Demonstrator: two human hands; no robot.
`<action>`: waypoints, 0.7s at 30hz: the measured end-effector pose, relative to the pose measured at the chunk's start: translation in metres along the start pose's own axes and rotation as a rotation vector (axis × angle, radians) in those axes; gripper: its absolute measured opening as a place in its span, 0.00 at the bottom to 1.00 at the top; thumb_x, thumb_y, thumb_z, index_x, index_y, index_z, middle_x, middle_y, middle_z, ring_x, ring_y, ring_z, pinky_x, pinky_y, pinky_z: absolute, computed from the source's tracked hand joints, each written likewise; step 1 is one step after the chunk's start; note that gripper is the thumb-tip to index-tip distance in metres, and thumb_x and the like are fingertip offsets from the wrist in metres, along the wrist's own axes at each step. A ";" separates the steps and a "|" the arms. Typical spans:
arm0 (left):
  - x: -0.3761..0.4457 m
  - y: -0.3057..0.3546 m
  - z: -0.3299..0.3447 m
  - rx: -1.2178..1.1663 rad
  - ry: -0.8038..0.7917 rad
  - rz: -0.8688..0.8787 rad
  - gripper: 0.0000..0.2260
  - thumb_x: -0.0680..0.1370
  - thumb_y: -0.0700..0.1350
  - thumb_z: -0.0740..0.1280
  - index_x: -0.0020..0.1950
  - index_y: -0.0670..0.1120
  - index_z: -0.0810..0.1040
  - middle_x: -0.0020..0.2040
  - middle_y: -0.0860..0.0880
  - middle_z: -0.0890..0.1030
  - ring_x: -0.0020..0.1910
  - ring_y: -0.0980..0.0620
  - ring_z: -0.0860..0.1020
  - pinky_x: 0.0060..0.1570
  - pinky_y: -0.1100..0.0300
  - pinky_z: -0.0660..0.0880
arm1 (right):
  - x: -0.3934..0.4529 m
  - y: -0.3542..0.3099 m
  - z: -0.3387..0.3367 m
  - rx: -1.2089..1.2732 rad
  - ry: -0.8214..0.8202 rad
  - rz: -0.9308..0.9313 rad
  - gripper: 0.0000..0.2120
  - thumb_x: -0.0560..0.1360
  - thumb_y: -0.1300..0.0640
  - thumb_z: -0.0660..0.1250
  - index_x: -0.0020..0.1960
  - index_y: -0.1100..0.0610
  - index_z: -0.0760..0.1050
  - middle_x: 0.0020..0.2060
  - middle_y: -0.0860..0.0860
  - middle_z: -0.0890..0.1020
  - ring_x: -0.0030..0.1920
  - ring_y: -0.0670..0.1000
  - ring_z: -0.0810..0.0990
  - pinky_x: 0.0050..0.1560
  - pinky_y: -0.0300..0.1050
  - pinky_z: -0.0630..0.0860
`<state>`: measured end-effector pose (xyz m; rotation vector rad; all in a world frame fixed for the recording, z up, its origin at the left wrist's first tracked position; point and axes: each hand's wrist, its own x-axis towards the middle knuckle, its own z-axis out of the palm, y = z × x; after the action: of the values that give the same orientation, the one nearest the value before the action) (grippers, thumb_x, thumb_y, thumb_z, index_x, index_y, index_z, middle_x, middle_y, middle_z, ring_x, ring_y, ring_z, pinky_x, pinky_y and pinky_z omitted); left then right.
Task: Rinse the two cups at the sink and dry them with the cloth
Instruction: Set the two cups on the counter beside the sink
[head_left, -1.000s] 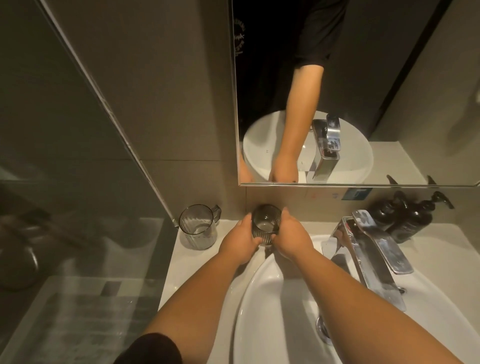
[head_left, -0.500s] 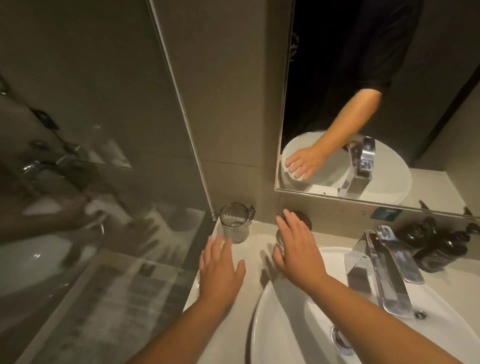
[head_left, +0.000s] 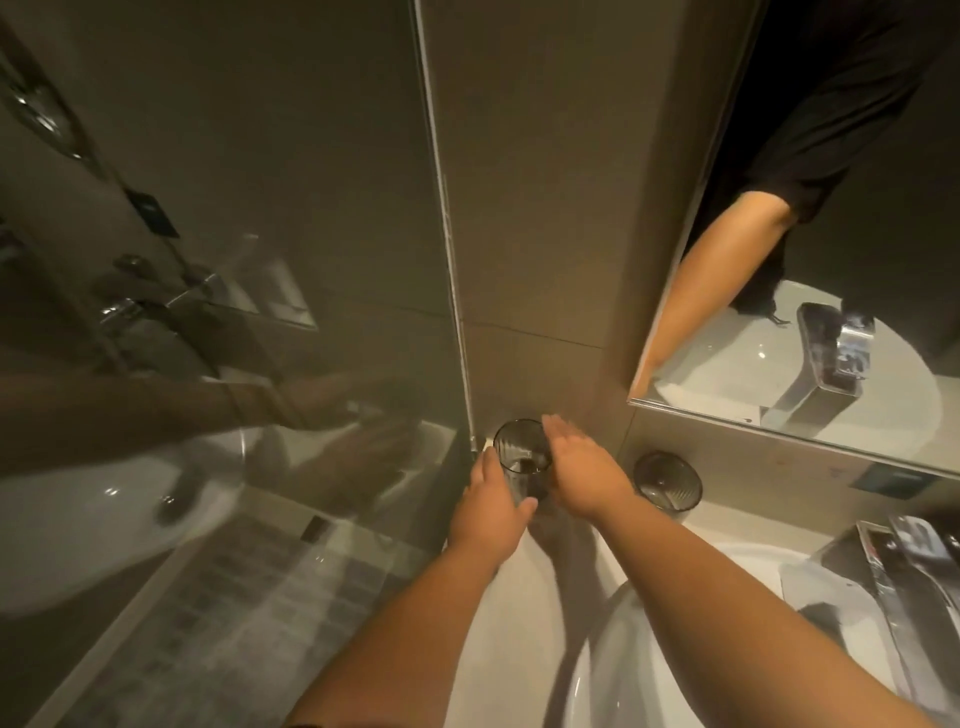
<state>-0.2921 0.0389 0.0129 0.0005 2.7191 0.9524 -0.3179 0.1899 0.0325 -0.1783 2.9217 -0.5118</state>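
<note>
Both hands meet around the clear cup (head_left: 521, 457) at the centre of the frame, where it stands on the white bench (head_left: 524, 587) in the corner by the glass partition (head_left: 260, 364). The left hand (head_left: 488, 512) curls round the cup's near side, thumb across the front. The right hand (head_left: 582, 467) lies with straight fingers along the far side and over the rim — touching, it seems, though the blur makes contact hard to confirm. The second cup (head_left: 667, 483), ribbed and dark, stands well apart to the right, under the mirror (head_left: 810, 312). The sink (head_left: 649, 670) and the tap (head_left: 904, 582) sit at lower right; no cloth shows.

The risks, as I judge them: smooth plastic or glass may slip if wet, the more so since only one hand truly grips. Lifting in so tight a corner could knock the cup against the partition. Swinging it right toward the sink, the forearm could clip the second cup — it stands close to that path.
</note>
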 end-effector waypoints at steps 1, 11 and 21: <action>0.004 -0.002 0.001 -0.004 -0.010 -0.002 0.42 0.78 0.51 0.70 0.83 0.44 0.48 0.83 0.43 0.55 0.76 0.41 0.66 0.71 0.49 0.68 | 0.003 0.001 0.003 -0.010 -0.013 0.001 0.37 0.75 0.61 0.64 0.79 0.58 0.48 0.78 0.57 0.56 0.77 0.55 0.55 0.75 0.49 0.57; 0.028 -0.001 -0.005 -0.102 0.036 0.058 0.30 0.79 0.49 0.70 0.78 0.44 0.64 0.74 0.40 0.71 0.70 0.40 0.73 0.64 0.53 0.70 | -0.017 -0.003 0.011 0.188 0.159 0.240 0.20 0.72 0.49 0.71 0.60 0.54 0.71 0.54 0.55 0.78 0.53 0.58 0.79 0.49 0.49 0.75; 0.030 -0.004 0.006 -0.539 -0.056 0.128 0.25 0.77 0.32 0.67 0.55 0.65 0.74 0.52 0.63 0.80 0.49 0.77 0.78 0.45 0.78 0.72 | -0.022 0.019 0.023 0.466 0.244 0.397 0.29 0.77 0.51 0.67 0.74 0.60 0.63 0.59 0.58 0.80 0.61 0.59 0.78 0.59 0.48 0.72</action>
<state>-0.3196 0.0417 -0.0017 0.0977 2.3499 1.6627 -0.2941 0.2038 0.0081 0.5440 2.8390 -1.1767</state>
